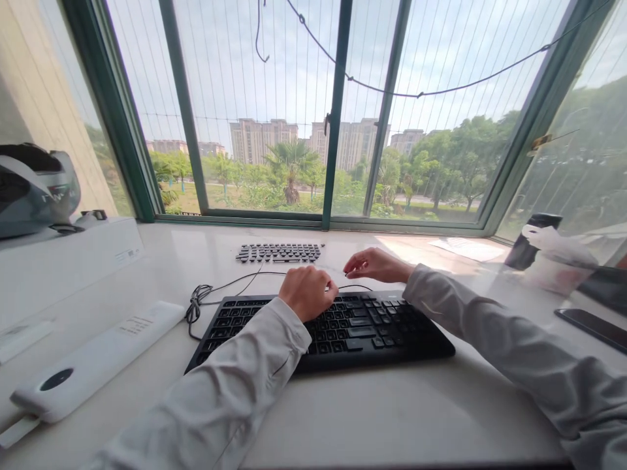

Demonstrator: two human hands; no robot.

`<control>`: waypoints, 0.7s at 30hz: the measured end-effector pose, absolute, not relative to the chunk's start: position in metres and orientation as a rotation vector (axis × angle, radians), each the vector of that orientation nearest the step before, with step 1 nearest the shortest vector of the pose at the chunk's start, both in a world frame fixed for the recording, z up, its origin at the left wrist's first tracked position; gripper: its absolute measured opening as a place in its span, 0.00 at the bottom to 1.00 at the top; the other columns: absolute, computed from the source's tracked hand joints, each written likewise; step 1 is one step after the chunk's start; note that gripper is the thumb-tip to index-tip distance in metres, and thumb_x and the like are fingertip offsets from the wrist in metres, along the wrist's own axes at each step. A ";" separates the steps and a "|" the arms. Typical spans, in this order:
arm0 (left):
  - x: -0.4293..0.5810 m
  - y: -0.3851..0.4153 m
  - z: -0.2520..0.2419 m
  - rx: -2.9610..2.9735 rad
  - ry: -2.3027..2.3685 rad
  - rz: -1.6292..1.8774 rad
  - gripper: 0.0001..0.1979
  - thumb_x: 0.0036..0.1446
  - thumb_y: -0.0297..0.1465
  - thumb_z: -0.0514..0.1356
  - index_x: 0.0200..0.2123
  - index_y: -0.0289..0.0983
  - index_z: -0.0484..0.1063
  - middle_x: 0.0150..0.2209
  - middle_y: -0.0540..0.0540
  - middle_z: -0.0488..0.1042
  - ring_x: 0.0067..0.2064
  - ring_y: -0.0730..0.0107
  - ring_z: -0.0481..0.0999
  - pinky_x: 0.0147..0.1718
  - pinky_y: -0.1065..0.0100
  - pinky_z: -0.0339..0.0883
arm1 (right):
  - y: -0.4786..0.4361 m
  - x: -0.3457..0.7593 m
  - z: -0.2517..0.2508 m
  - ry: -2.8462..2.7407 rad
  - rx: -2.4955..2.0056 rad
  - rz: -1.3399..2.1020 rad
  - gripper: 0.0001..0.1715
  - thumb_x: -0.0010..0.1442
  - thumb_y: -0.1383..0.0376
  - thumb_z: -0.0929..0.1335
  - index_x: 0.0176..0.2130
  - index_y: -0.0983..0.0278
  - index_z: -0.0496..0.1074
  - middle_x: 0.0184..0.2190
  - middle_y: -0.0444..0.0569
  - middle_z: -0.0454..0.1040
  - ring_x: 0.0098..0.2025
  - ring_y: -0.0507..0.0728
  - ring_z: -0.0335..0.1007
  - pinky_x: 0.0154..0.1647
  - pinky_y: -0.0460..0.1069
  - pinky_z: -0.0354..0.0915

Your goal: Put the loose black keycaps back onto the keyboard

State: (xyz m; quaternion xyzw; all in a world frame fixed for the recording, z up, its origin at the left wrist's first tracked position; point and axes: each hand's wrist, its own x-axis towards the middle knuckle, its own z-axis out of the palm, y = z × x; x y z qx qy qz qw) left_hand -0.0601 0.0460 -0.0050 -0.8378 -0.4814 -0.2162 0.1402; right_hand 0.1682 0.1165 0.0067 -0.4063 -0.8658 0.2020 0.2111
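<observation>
Above the matte black keyboard (343,329), left hand (308,292) curls closed (right hand (377,264) pinched).

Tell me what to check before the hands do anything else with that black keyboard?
1. Black keyboard lies flat on the white sill: ok.
2. Left hand rests curled shut on the keys: ok.
3. Right hand is at the keyboard's back edge; whether its fingertips pinch anything: cannot tell.
4. Cable bundle lies left of the keyboard, off the keys: ok.
5. Grey grid of keys sits behind the keyboard, not touching it: ok.
</observation>
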 end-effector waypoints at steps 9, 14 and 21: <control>-0.060 0.045 -0.004 -2.442 -1.435 -0.575 0.22 0.57 0.40 0.47 0.31 0.38 0.79 0.30 0.41 0.77 0.33 0.61 0.75 0.32 0.65 0.62 | 0.086 0.164 0.011 -2.571 -1.176 0.745 0.19 0.48 0.56 0.73 0.37 0.66 0.79 0.30 0.49 0.79 0.32 0.54 0.73 0.33 0.45 0.65; -0.060 0.046 -0.005 -2.447 -1.421 -0.579 0.23 0.58 0.41 0.46 0.30 0.38 0.79 0.30 0.41 0.77 0.33 0.59 0.75 0.32 0.63 0.62 | 0.082 0.168 0.010 -2.556 -1.195 0.750 0.17 0.48 0.58 0.73 0.37 0.65 0.79 0.31 0.49 0.80 0.34 0.55 0.74 0.36 0.45 0.66; -0.060 0.045 -0.005 -2.451 -1.420 -0.577 0.21 0.57 0.41 0.48 0.31 0.38 0.79 0.30 0.41 0.77 0.33 0.59 0.75 0.33 0.63 0.63 | 0.080 0.163 0.009 -2.572 -1.172 0.591 0.15 0.48 0.60 0.72 0.37 0.64 0.79 0.30 0.47 0.79 0.32 0.52 0.73 0.34 0.44 0.66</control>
